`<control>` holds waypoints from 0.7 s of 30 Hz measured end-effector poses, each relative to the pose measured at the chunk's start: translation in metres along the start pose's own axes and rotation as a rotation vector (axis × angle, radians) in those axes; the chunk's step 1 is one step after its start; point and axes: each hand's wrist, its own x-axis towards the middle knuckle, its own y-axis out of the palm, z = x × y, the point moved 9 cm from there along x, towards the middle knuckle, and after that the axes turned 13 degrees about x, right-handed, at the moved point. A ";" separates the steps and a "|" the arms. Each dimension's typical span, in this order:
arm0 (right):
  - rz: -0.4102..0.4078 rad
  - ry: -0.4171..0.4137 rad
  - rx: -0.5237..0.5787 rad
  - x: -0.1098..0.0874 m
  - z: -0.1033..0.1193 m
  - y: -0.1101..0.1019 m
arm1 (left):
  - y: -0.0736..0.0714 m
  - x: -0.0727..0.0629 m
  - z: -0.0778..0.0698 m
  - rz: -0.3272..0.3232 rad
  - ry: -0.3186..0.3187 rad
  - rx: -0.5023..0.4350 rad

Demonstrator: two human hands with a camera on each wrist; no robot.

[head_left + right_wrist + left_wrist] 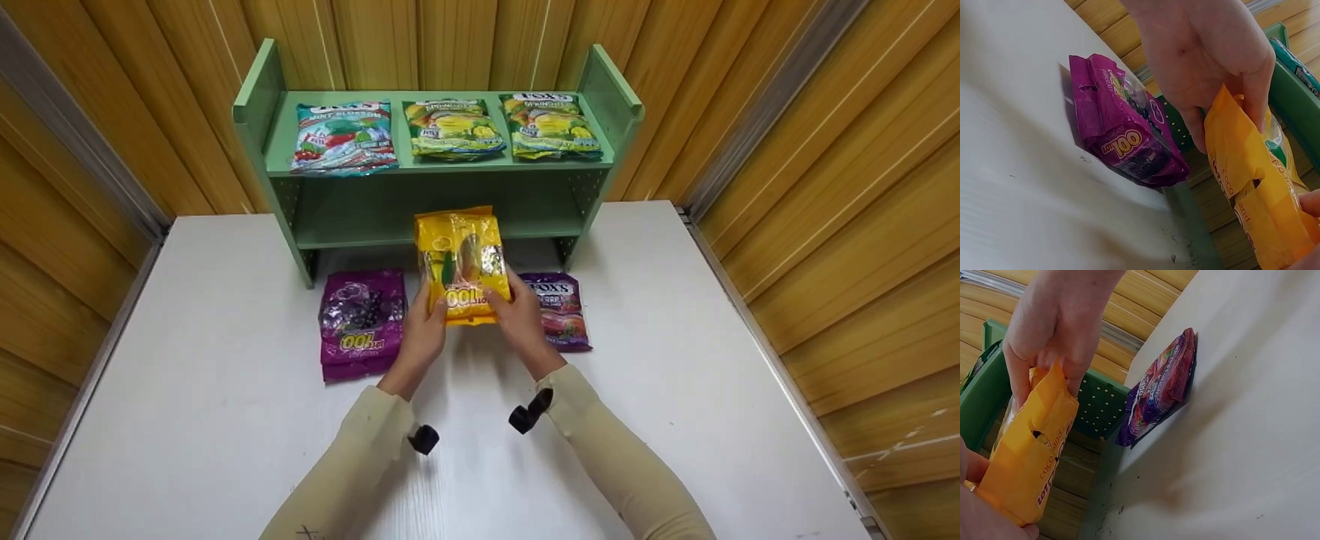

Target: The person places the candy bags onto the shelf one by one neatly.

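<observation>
Both hands hold a yellow candy bag (463, 262), raised over the table in front of the green shelf (450, 169). My left hand (425, 328) grips its left side and my right hand (523, 319) its right side, thumbs over the front near the lower edge. The bag's printing appears upside down in the head view. In the left wrist view, its orange end seal (1030, 455) faces the camera. On the table by the left hand lies a purple candy bag (363, 322). Partly behind the right hand is a purple Fox's candy bag (559, 311).
On the shelf's upper board sit a teal Fox's mint bag (345, 137) and two green-yellow Fox's bags, one in the middle (454, 129) and one on the right (551, 126). Wood-patterned walls (847, 247) enclose the white table (225, 420) at the back and sides.
</observation>
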 end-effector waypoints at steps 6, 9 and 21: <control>-0.006 0.012 -0.005 0.006 0.000 0.002 | -0.001 0.005 0.001 0.013 -0.040 0.015; -0.008 0.013 0.005 0.008 0.001 0.002 | -0.002 0.007 -0.001 0.008 -0.032 0.020; -0.024 0.024 0.062 0.014 0.004 0.006 | -0.008 0.014 -0.003 -0.022 -0.018 0.036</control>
